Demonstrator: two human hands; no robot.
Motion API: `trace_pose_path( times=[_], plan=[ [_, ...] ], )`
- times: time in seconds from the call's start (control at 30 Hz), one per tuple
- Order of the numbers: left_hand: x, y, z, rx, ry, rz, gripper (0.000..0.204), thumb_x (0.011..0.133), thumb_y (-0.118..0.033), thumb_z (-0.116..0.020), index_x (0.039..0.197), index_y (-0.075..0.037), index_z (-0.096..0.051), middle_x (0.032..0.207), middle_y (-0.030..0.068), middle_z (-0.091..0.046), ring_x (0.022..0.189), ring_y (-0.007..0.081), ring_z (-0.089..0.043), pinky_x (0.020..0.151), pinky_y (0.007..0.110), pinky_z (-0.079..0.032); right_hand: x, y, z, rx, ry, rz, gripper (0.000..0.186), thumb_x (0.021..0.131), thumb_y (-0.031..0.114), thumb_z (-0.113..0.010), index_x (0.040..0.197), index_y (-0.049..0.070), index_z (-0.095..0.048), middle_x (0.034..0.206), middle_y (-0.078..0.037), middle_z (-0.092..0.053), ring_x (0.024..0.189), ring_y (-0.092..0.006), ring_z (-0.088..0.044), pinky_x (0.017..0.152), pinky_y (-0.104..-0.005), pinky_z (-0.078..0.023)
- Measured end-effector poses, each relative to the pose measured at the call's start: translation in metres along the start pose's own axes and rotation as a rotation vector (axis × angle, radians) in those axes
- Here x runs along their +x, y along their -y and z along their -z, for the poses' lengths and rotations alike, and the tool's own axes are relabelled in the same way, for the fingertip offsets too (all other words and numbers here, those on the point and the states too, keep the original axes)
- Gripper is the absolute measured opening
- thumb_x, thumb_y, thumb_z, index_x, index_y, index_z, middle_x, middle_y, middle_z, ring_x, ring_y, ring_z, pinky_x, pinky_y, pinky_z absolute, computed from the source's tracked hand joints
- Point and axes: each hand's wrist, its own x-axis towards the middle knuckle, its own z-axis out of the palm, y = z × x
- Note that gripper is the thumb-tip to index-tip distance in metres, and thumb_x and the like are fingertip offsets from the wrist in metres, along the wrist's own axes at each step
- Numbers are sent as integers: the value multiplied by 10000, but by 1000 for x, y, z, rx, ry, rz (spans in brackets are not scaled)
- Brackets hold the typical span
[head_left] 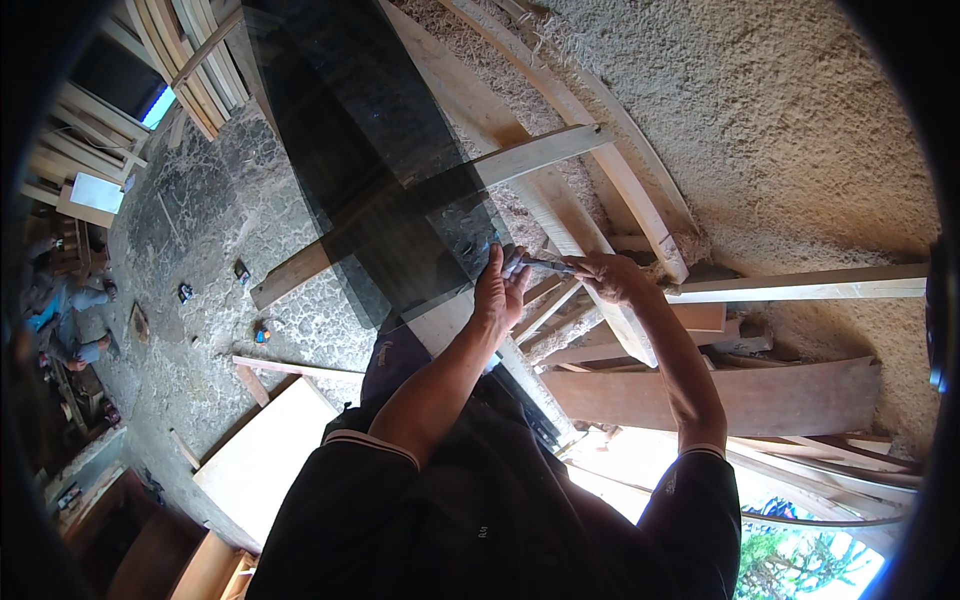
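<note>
My right hand (608,278) is closed round one end of a slim grey metal tool (545,264). The tool points left, and its other end meets the fingers of my left hand (498,288). Those left fingers are curled with the thumb up; exactly what they pinch is too small to make out. Just beyond my left hand is the near corner of a dark see-through sheet (360,130), which looks like tinted glass or mesh in overlapping layers. A wooden crossbar (540,155) shows through it, and a long plank (570,215) runs beside its right side.
Shavings and stacked boards, including a wide curved brown board (720,395), lie at right. A pale panel (270,455) rests on the cracked floor (190,250) at left, with small items, among them an orange-and-blue one (261,331). A person (75,300) is at the far left.
</note>
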Motion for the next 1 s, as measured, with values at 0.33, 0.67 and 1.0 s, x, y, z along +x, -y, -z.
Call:
trace_pose_path(
  times=[0.33, 0.67, 1.0],
  plan=[
    [1, 0, 0, -19, -3, 6, 462, 837, -389, -734, 1128, -74, -561, 1066, 51, -665, 1092, 168, -592, 1039, 372, -413, 0, -3, -4, -45, -28, 13, 402, 946, 262, -577, 1336, 347, -522, 902, -86, -643, 791, -249, -651, 710, -375, -528],
    [0, -1, -1, -33, -31, 10, 471, 799, -379, -761, 1083, -48, -581, 1064, 75, -670, 1055, 179, -613, 994, 353, -491, 0, -8, -4, -139, -27, 30, 511, 878, 204, -638, 1347, 357, -507, 860, -92, -627, 809, -256, -653, 705, -380, -529],
    [-2, -2, -3, -34, -22, 7, 439, 798, -371, -761, 1054, -51, -603, 1045, 71, -681, 1057, 173, -619, 1018, 367, -475, 1, -6, -2, -96, -22, 36, 559, 863, 154, -650, 1362, 351, -494, 924, -69, -649, 818, -244, -653, 720, -362, -533]
  ],
)
